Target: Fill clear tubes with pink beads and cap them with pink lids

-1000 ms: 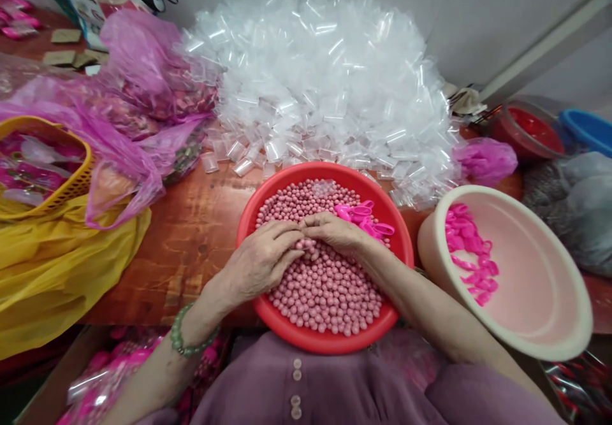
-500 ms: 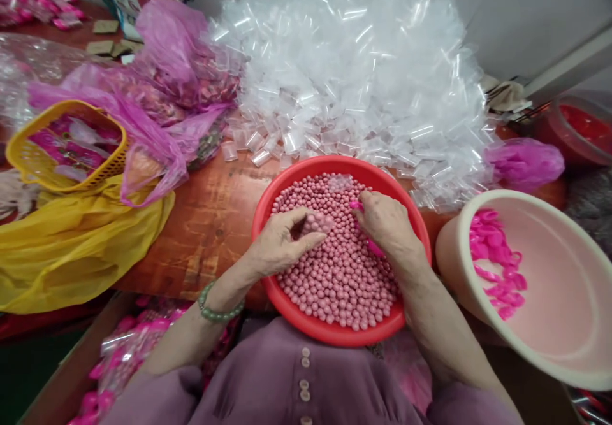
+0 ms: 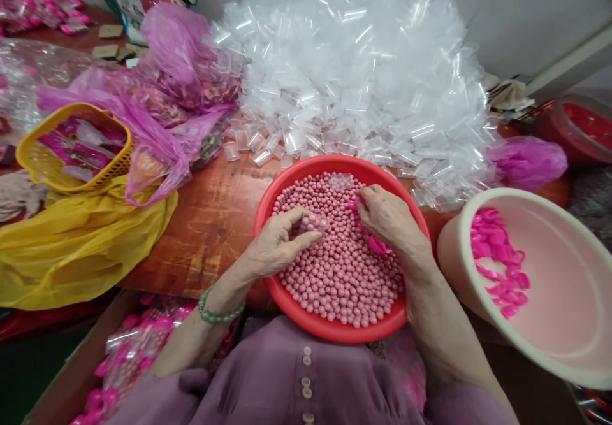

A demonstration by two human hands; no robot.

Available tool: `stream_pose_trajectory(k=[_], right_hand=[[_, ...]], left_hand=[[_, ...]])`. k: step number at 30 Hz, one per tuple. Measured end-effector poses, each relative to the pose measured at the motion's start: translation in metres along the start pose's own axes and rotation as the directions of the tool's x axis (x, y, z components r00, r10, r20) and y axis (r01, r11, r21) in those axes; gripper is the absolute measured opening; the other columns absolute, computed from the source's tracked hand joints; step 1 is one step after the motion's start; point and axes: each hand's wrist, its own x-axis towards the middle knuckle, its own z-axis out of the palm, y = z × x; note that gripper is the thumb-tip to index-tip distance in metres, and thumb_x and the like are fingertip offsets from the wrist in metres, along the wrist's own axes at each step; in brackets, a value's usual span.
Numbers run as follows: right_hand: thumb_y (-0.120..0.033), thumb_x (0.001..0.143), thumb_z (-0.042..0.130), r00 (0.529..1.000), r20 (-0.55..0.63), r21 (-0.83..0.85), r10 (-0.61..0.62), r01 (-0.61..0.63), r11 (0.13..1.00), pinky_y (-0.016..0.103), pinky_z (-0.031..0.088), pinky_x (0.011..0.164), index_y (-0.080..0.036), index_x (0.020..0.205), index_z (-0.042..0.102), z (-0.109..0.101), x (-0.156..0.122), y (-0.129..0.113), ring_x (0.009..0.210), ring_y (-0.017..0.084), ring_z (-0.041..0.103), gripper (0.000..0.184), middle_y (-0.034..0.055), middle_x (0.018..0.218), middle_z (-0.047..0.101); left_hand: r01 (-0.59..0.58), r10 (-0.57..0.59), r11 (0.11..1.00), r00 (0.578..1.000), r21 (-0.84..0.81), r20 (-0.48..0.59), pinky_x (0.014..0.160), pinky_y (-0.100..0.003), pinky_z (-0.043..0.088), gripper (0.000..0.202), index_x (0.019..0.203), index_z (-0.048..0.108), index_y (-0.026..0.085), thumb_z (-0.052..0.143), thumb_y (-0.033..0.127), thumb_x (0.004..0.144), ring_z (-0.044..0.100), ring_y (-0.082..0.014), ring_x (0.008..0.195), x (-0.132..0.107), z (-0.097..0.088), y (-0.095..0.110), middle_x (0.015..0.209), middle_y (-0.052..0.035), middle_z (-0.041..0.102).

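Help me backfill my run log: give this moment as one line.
left hand: holding pink beads | right hand: at magenta pieces | red basin: beneath both hands

A workshop, judging by heaped plastic pieces (image 3: 363, 81) and beads (image 3: 344, 278).

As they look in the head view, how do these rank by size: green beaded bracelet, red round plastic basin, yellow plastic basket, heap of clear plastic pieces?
1. Clear plastic heap
2. Red basin
3. Yellow basket
4. Green bracelet
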Motion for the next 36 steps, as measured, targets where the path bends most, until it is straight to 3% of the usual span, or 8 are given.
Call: stream_pose_trajectory(k=[3, 6, 10, 14, 18, 25, 31, 36], right_hand=[[-0.027, 0.092, 0.05, 0.995, -0.083, 0.469, -0.048, 0.081, 0.88, 0.034, 0.049, 0.075, -0.015, 0.106, 0.066, -0.003, 0.001, 0.006, 0.082, 0.021, 0.063, 0.024, 0.0097, 0.092, 0.068], [-0.033, 0.088, 0.06, 0.996, -0.089, 0.84, -0.031, 0.091, 0.534, 0.028, 0.049, 0.069, -0.02, 0.106, 0.067, -0.006, 0.001, 0.006, 0.075, 0.015, 0.06, 0.023, 0.0028, 0.089, 0.067], [-0.034, 0.083, 0.069, 0.984, -0.159, 0.969, 0.086, 0.139, 0.204, 0.025, 0.05, 0.069, -0.025, 0.102, 0.068, -0.008, -0.001, -0.004, 0.071, 0.011, 0.058, 0.021, -0.0013, 0.088, 0.066], [-0.033, 0.086, 0.067, 0.966, -0.245, 0.969, 0.086, 0.24, 0.059, 0.026, 0.053, 0.077, -0.03, 0.103, 0.068, -0.003, -0.002, -0.02, 0.078, 0.011, 0.063, 0.018, -0.0019, 0.09, 0.068], [-0.032, 0.089, 0.063, 0.946, -0.318, 0.941, 0.064, 0.307, 0.14, 0.028, 0.055, 0.081, -0.031, 0.108, 0.067, -0.002, -0.004, -0.025, 0.084, 0.013, 0.067, 0.019, -0.0005, 0.096, 0.069], [-0.018, 0.09, 0.059, 0.848, -0.477, 0.564, -0.231, 0.497, 0.659, 0.035, 0.055, 0.09, -0.026, 0.11, 0.07, -0.006, -0.007, -0.026, 0.098, 0.019, 0.067, 0.024, 0.0052, 0.104, 0.072], [-0.015, 0.091, 0.057, 0.817, -0.439, 0.469, -0.373, 0.563, 0.681, 0.031, 0.057, 0.091, -0.024, 0.12, 0.068, 0.007, -0.006, -0.035, 0.101, 0.019, 0.071, 0.032, 0.0073, 0.112, 0.074], [-0.02, 0.094, 0.054, 0.856, -0.248, 0.659, -0.454, 0.493, 0.568, 0.032, 0.055, 0.094, -0.029, 0.129, 0.062, 0.005, -0.005, -0.028, 0.105, 0.018, 0.069, 0.037, 0.0039, 0.119, 0.072]], left_hand=[[0.028, -0.03, 0.989, 0.999, -0.144, -0.013, 0.076, -0.026, 0.048, 0.024, 0.096, 0.061, 0.014, 0.067, 0.032, 0.082, 0.058, -0.0121, 0.079, -0.001, 0.001, 0.004, 0.087, -0.0018, 0.063], [0.036, -0.036, 0.954, 0.999, -0.299, 0.004, 0.074, -0.024, 0.05, 0.026, 0.097, 0.063, 0.014, 0.071, 0.031, 0.079, 0.059, -0.0109, 0.077, -0.001, 0.003, 0.011, 0.088, -0.0013, 0.065], [0.079, -0.088, 0.916, 0.996, -0.393, -0.007, 0.073, -0.023, 0.052, 0.025, 0.095, 0.062, 0.013, 0.072, 0.031, 0.08, 0.062, -0.0098, 0.075, 0.001, 0.009, 0.009, 0.082, -0.0006, 0.065], [0.121, -0.12, 0.821, 0.992, -0.558, 0.038, 0.089, -0.031, 0.054, 0.029, 0.099, 0.06, 0.014, 0.073, 0.032, 0.081, 0.069, -0.0151, 0.09, 0.004, 0.018, 0.005, 0.098, -0.0043, 0.067], [0.134, -0.14, 0.73, 0.989, -0.671, 0.045, 0.088, -0.033, 0.054, 0.03, 0.096, 0.06, 0.014, 0.077, 0.03, 0.077, 0.072, -0.0179, 0.09, 0.005, 0.019, 0.006, 0.1, -0.0047, 0.069], [0.051, -0.16, 0.712, 0.983, -0.701, -0.092, 0.089, -0.033, 0.054, 0.028, 0.1, 0.061, 0.013, 0.074, 0.029, 0.08, 0.071, -0.0164, 0.087, 0.007, 0.011, -0.003, 0.097, -0.0062, 0.072], [0.036, -0.178, 0.716, 0.975, -0.697, -0.132, 0.088, -0.03, 0.055, 0.026, 0.098, 0.065, 0.012, 0.076, 0.025, 0.078, 0.068, -0.0124, 0.085, 0.007, 0.011, -0.001, 0.096, -0.0038, 0.067], [0.078, -0.175, 0.715, 0.982, -0.695, -0.069, 0.086, -0.029, 0.055, 0.027, 0.099, 0.066, 0.012, 0.075, 0.027, 0.078, 0.064, -0.0123, 0.088, 0.002, 0.009, 0.0, 0.097, -0.0041, 0.064]])
